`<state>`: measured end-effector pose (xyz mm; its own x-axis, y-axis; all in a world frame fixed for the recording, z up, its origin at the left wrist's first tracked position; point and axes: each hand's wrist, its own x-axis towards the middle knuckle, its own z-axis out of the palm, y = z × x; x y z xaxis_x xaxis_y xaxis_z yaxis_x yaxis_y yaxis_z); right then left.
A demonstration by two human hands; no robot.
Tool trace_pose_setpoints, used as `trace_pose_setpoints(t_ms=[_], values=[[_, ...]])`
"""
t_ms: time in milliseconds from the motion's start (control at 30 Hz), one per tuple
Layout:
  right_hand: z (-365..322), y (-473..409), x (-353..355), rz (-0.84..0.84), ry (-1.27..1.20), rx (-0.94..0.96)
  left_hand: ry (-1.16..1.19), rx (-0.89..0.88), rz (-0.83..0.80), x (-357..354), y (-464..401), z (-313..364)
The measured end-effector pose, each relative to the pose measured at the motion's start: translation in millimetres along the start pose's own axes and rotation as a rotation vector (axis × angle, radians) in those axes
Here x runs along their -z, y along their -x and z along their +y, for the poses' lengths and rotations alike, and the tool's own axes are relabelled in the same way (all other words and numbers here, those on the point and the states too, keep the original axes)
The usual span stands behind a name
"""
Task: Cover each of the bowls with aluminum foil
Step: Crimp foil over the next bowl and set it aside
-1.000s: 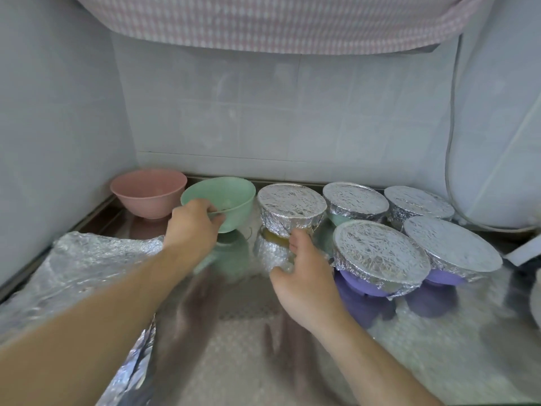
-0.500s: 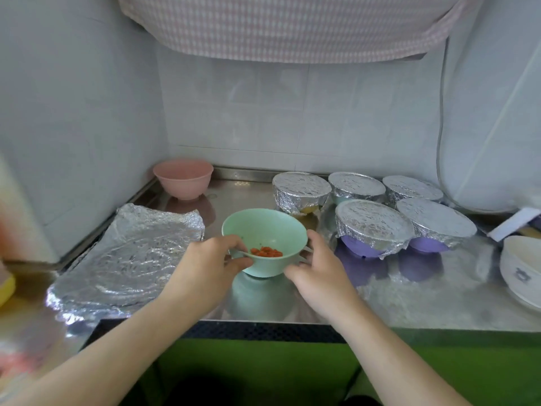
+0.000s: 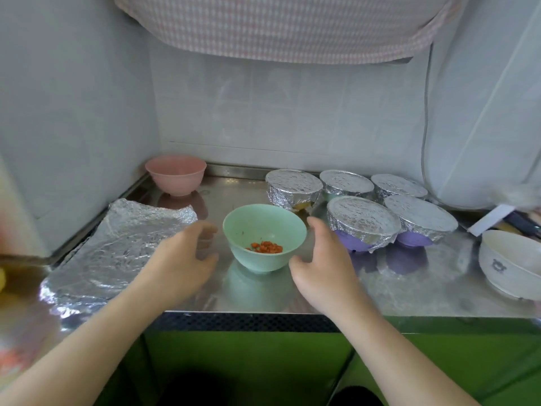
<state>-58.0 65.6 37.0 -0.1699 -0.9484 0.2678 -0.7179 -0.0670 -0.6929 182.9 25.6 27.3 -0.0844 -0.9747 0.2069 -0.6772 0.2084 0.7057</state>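
Note:
A mint green bowl (image 3: 264, 230) with orange bits at its bottom stands uncovered on the steel counter (image 3: 409, 291), near the front edge. My left hand (image 3: 183, 256) hovers just left of it and my right hand (image 3: 325, 259) just right of it, both with loosely curved fingers and holding nothing. A crinkled sheet of aluminum foil (image 3: 117, 250) lies flat at the left. An uncovered pink bowl (image 3: 175, 174) sits in the back left corner. Several foil-covered bowls (image 3: 363, 221) are grouped at the back right.
A white bowl (image 3: 512, 265) with a small print sits at the right edge. A white box end (image 3: 489, 219) and dark utensils lie behind it. Tiled walls close off the back and left, and a checked cloth (image 3: 287, 24) hangs overhead.
Both hands brought the green bowl from the back row toward the front edge, set it down and let go. The hands now sit apart from it.

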Motion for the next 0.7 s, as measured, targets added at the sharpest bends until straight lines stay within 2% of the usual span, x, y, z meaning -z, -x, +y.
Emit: trace_pose_setpoints(t_ms=[100,133,200,267,367,433,500,700], values=[[-22.6,4.4,-17.8,0.132,0.111,0.328,-0.101,-0.004,0.006,21.8,-3.4,-18.8],[-32.4,6.1,-26.3,0.123,0.122,0.415,-0.163,0.004,-0.018,28.9,-4.5,-25.3],[-52.9,8.6,-47.0,-0.009,0.123,0.502,-0.299,0.034,-0.105,43.4,-5.3,-35.1],[-71.9,8.2,-70.1,-0.215,0.119,0.481,-0.406,0.065,-0.242,56.4,-4.4,-39.2],[-90.9,0.6,-100.6,-0.504,0.148,0.354,-0.516,0.129,-0.477,71.2,-1.1,-42.4],[-94.3,-4.5,-111.6,-0.632,0.192,0.296,-0.549,0.163,-0.586,78.0,0.5,-49.4],[-94.1,-6.6,-116.8,-0.668,0.235,0.307,-0.564,0.146,-0.619,81.7,-1.1,-56.1],[-91.0,-12.9,-123.0,-0.638,0.208,0.281,-0.45,0.096,-0.563,87.2,-14.0,-57.6]])
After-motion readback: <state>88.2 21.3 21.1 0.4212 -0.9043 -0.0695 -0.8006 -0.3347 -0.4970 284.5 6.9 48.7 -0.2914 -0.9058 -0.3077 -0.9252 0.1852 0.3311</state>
